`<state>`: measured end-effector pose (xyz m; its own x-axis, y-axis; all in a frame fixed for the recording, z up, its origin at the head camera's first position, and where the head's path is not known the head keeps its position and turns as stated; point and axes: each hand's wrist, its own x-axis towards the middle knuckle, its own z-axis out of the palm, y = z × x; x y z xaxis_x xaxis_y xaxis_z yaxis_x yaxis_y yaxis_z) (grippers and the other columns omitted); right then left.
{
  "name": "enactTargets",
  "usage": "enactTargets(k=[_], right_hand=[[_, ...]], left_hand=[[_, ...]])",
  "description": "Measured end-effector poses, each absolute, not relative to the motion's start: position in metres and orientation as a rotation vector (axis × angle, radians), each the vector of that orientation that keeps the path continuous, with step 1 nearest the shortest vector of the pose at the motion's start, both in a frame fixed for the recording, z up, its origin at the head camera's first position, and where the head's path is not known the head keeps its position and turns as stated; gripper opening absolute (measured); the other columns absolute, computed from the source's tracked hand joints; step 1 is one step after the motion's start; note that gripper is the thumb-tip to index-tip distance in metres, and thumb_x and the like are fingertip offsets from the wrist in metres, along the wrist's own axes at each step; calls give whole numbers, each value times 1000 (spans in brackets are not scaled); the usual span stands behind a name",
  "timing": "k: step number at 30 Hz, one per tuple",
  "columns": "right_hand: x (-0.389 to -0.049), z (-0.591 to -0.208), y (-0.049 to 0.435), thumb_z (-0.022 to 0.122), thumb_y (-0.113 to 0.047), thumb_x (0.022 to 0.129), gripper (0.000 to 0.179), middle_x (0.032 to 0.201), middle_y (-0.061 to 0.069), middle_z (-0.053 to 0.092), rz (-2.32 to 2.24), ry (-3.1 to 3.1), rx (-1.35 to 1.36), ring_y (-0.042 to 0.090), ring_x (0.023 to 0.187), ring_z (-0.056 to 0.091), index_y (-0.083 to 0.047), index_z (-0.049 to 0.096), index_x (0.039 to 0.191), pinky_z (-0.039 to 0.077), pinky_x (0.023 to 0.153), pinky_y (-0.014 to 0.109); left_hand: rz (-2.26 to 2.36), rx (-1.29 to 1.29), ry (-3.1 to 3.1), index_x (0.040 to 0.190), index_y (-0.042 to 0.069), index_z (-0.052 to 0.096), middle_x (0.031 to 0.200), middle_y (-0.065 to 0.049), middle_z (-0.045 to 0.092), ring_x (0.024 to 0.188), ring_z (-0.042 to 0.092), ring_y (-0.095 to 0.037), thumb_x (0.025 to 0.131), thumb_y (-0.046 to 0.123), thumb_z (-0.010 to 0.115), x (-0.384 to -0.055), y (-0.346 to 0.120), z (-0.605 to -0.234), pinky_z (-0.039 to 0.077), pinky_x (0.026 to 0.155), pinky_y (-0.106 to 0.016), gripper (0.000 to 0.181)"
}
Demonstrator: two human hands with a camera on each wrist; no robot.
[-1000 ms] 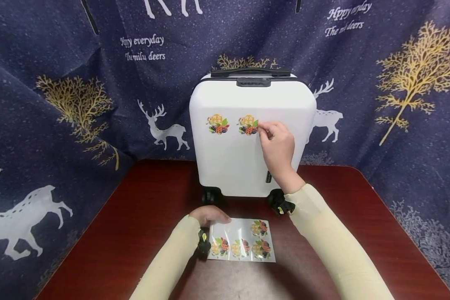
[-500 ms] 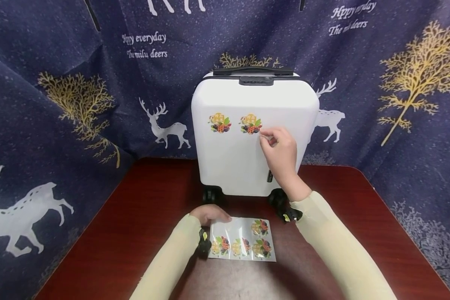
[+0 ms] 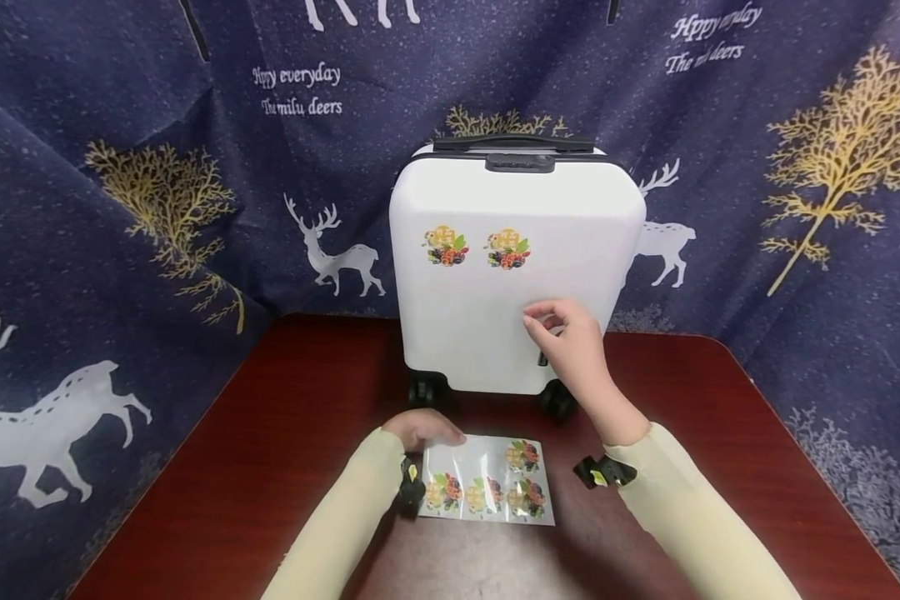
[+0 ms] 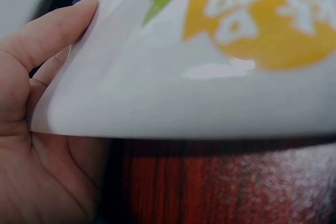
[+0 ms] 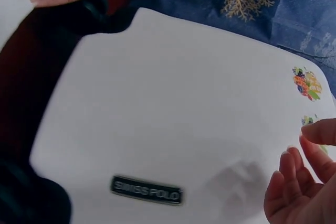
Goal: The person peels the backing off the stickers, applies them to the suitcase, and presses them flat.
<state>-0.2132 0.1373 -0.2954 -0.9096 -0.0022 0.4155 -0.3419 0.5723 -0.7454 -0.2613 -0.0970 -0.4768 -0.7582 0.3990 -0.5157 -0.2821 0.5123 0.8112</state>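
Low down, the left hand (image 3: 426,427) has its grip pinching a corner of the sticker sheet (image 3: 450,457), which sits on the bench (image 3: 322,392) before the white suitcase (image 3: 465,333). Close to the suitcase, the right hand (image 3: 576,337) keeps an unfilled, loosely curled grip below two fruit stickers (image 3: 507,249) on its shell.

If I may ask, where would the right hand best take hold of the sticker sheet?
I'd probably pinch the sticker sheet at its near right corner, coming from the right: it looks thin, and the left hand holds the opposite corner.
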Motion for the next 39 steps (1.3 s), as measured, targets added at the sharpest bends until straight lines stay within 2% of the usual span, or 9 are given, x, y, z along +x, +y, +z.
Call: enactTargets(k=[4, 10, 14, 20, 24, 28, 34, 39], right_hand=[[-209, -307, 142, 65, -16, 99, 23, 114, 20, 71, 1309, -2485, 286, 27, 93, 64, 0, 74, 114, 51, 72, 23], [-203, -326, 150, 66, -17, 99, 23, 108, 18, 71, 1348, -2531, 284, 10, 87, 59, -2, 74, 115, 52, 76, 22], [-197, -341, 154, 66, -21, 100, 25, 103, 14, 71, 1397, -2563, 284, 6, 87, 59, -4, 73, 115, 52, 79, 21], [-191, -364, 157, 67, -21, 99, 23, 89, 11, 69, 1466, -2575, 280, 8, 76, 58, -5, 73, 114, 48, 67, 20], [-190, -379, 159, 67, -20, 99, 23, 90, 10, 69, 1486, -2578, 288, 4, 74, 57, -5, 72, 114, 48, 67, 20], [-191, -395, 162, 66, -19, 99, 22, 96, 10, 70, 1468, -2621, 345, 4, 79, 58, -5, 70, 116, 50, 72, 21], [-193, -418, 164, 65, -17, 100, 23, 108, 13, 71, 1466, -2697, 442, 12, 94, 62, -3, 67, 118, 52, 77, 23], [-193, -433, 168, 64, -13, 99, 23, 112, 15, 71, 1448, -2783, 428, 21, 100, 65, -2, 66, 119, 52, 78, 26]], left_hand=[[1299, 93, 2046, 112, -5, 74, 97, -14, 78, 79, 72, -17, 93, 12, 69, -261, -97, -476, 64, 77, -34, 26], [1292, 110, 2060, 112, -5, 74, 95, -12, 78, 78, 72, -15, 93, 13, 70, -261, -97, -476, 64, 77, -34, 26], [1283, 115, 2059, 111, -5, 75, 96, -13, 78, 80, 72, -16, 94, 14, 70, -260, -97, -475, 64, 78, -34, 26], [1297, 108, 2027, 112, -5, 74, 97, -15, 78, 80, 73, -18, 94, 13, 69, -262, -97, -476, 63, 77, -34, 26], [1295, 111, 2043, 111, -5, 75, 95, -13, 78, 78, 72, -15, 93, 13, 70, -262, -97, -476, 63, 76, -33, 26], [1302, 106, 2026, 111, -6, 74, 95, -12, 78, 77, 71, -15, 93, 11, 70, -262, -98, -476, 63, 76, -31, 26], [1302, 116, 2020, 112, -6, 74, 96, -14, 78, 77, 71, -15, 94, 11, 69, -264, -99, -478, 63, 75, -31, 25], [1293, 117, 2034, 111, -5, 75, 96, -14, 78, 78, 72, -16, 94, 12, 69, -264, -98, -479, 63, 75, -33, 25]])
